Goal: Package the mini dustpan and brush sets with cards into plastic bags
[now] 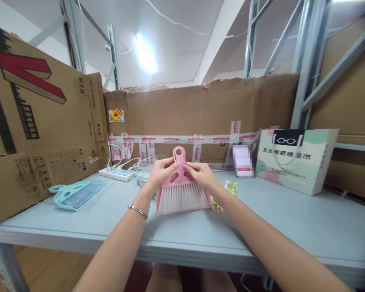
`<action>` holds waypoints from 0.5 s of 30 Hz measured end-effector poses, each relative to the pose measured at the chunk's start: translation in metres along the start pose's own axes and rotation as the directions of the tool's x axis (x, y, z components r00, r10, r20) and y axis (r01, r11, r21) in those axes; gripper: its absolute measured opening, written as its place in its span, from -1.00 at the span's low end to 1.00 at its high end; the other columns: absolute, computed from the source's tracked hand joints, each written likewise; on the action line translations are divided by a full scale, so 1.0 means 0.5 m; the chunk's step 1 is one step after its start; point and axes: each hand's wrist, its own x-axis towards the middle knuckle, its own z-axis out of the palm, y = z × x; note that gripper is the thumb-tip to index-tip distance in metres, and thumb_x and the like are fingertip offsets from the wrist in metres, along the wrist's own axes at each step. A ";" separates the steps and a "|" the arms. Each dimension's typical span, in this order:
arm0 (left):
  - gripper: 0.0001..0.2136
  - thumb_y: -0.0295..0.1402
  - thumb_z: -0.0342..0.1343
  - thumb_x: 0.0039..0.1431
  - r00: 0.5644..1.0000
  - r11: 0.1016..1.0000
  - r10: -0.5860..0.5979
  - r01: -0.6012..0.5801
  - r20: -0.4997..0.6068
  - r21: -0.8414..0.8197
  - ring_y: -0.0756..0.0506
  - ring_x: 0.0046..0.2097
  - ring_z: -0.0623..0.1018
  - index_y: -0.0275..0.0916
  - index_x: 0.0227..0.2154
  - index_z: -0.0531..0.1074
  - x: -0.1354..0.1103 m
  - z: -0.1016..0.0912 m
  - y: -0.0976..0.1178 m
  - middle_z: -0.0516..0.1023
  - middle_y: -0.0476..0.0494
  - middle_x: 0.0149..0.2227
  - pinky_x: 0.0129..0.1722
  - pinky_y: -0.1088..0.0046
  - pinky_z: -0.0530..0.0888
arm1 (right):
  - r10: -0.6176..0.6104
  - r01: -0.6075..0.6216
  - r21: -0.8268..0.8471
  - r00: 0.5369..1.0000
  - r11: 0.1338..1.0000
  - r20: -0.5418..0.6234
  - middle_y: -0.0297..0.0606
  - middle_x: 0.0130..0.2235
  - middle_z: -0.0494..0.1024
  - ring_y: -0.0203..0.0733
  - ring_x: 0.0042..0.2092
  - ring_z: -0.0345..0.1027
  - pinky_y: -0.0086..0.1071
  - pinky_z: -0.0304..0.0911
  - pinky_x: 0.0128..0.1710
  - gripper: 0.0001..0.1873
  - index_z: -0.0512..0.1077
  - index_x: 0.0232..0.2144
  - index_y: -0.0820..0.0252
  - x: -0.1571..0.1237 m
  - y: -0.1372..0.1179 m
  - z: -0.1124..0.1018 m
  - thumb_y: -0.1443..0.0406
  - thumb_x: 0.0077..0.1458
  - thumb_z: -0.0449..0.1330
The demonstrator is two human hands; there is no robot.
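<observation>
A pink hand brush and dustpan set [182, 192] is held up in front of me, brush nested against the pan, white bristles facing me and handle with its hanging hole on top. My left hand [163, 172] pinches the left side of the handle's base. On the opposite side, my right hand [200, 174] grips it between thumb and fingers. Both sets of fingertips are partly hidden behind the pink plastic. To the left on the table lies a turquoise brush and dustpan set [80, 194] in clear plastic wrap.
A white power strip [117, 173] with plugged cables sits at the back left. Behind the pink set are a green-and-white packet [231, 187] and a clear-wrapped turquoise item [142, 174]. A blurred phone-like object [243, 162] and a paper bag [295, 162] stand right. Cardboard boxes [182, 109] wall the table [115, 227].
</observation>
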 end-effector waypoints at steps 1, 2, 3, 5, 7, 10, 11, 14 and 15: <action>-0.76 -0.29 0.21 -0.09 1.000 1.000 -0.002 0.002 -0.005 -0.001 -0.05 -0.39 0.44 -0.31 -0.34 0.56 0.000 0.001 0.000 0.54 -0.08 -0.42 -0.36 0.47 0.34 | -0.003 0.003 -0.005 1.000 1.000 0.003 -0.36 -0.50 0.52 -0.31 -0.47 0.31 -0.37 0.27 -0.38 -0.63 0.58 -0.46 0.20 -0.001 -0.002 0.000 0.05 -0.27 0.28; -0.77 -0.29 0.21 -0.09 1.000 1.000 -0.001 0.001 -0.010 -0.003 -0.06 -0.37 0.45 -0.31 -0.35 0.56 0.001 0.002 -0.002 0.54 -0.08 -0.42 -0.35 0.46 0.34 | -0.002 0.002 -0.012 1.000 1.000 0.006 -0.36 -0.50 0.52 -0.31 -0.47 0.31 -0.37 0.27 -0.39 -0.64 0.58 -0.46 0.20 -0.002 -0.003 -0.001 0.05 -0.27 0.28; -0.77 -0.29 0.20 -0.09 1.000 1.000 -0.001 0.001 -0.012 -0.006 -0.07 -0.36 0.46 -0.31 -0.35 0.56 0.002 0.002 -0.004 0.54 -0.09 -0.40 -0.33 0.46 0.35 | 0.001 -0.001 -0.023 1.000 1.000 0.009 -0.36 -0.51 0.52 -0.31 -0.47 0.31 -0.38 0.26 -0.40 -0.64 0.58 -0.46 0.21 -0.002 -0.004 0.000 0.06 -0.27 0.28; -0.77 -0.29 0.21 -0.08 1.000 1.000 -0.009 0.009 0.008 -0.010 -0.09 -0.31 0.47 -0.28 -0.33 0.55 0.003 0.000 -0.014 0.54 -0.11 -0.36 -0.30 0.44 0.36 | 0.008 -0.007 -0.053 1.000 0.999 0.010 -0.36 -0.51 0.52 -0.31 -0.48 0.31 -0.39 0.25 -0.42 -0.63 0.57 -0.46 0.21 0.000 -0.002 -0.001 0.05 -0.26 0.28; -0.75 -0.30 0.22 -0.09 0.996 0.999 -0.038 0.038 0.080 -0.003 -0.10 -0.27 0.47 -0.26 -0.30 0.53 0.004 -0.005 -0.027 0.55 -0.13 -0.31 -0.27 0.43 0.36 | 0.006 -0.006 -0.086 1.000 0.996 0.005 -0.34 -0.49 0.53 -0.30 -0.47 0.32 -0.39 0.25 -0.42 -0.61 0.57 -0.44 0.23 0.008 0.006 -0.010 0.04 -0.25 0.27; -0.75 -0.28 0.24 -0.12 0.978 0.994 -0.109 0.107 0.176 0.022 -0.10 -0.26 0.48 -0.25 -0.32 0.53 0.005 -0.015 -0.043 0.55 -0.12 -0.31 -0.30 0.44 0.37 | 0.015 -0.020 -0.068 0.997 0.998 -0.076 -0.27 -0.39 0.56 -0.28 -0.39 0.36 -0.39 0.27 -0.38 -0.61 0.55 -0.37 0.23 0.034 0.030 -0.064 0.07 -0.21 0.27; -0.75 -0.28 0.25 -0.12 0.978 0.991 -0.131 0.129 0.165 0.025 -0.09 -0.29 0.48 -0.26 -0.34 0.53 0.005 -0.018 -0.046 0.55 -0.12 -0.34 -0.32 0.46 0.36 | 0.036 -0.043 -0.045 0.988 0.998 -0.149 -0.25 -0.34 0.57 -0.28 -0.36 0.38 -0.40 0.28 -0.37 -0.62 0.54 -0.34 0.22 0.044 0.040 -0.097 0.09 -0.20 0.27; -0.72 -0.24 0.28 -0.16 0.984 0.982 -0.176 0.177 0.020 -0.057 -0.04 -0.40 0.46 -0.29 -0.37 0.51 0.009 -0.023 -0.049 0.53 -0.09 -0.42 -0.40 0.49 0.33 | 0.065 -0.124 -0.060 0.804 0.990 -0.591 -0.22 -0.38 0.54 -0.29 -0.39 0.36 -0.42 0.24 -0.43 -0.72 0.49 -0.40 0.23 0.063 0.079 -0.228 0.14 -0.12 0.20; -0.71 -0.23 0.28 -0.17 0.981 0.977 -0.186 0.179 -0.052 -0.116 -0.03 -0.42 0.45 -0.30 -0.37 0.50 0.011 -0.024 -0.049 0.52 -0.08 -0.44 -0.42 0.49 0.33 | 0.037 -0.166 -0.113 0.704 0.980 -0.710 -0.23 -0.45 0.52 -0.27 -0.41 0.35 -0.41 0.23 -0.44 -0.77 0.47 -0.48 0.25 0.064 0.093 -0.273 0.17 -0.13 0.20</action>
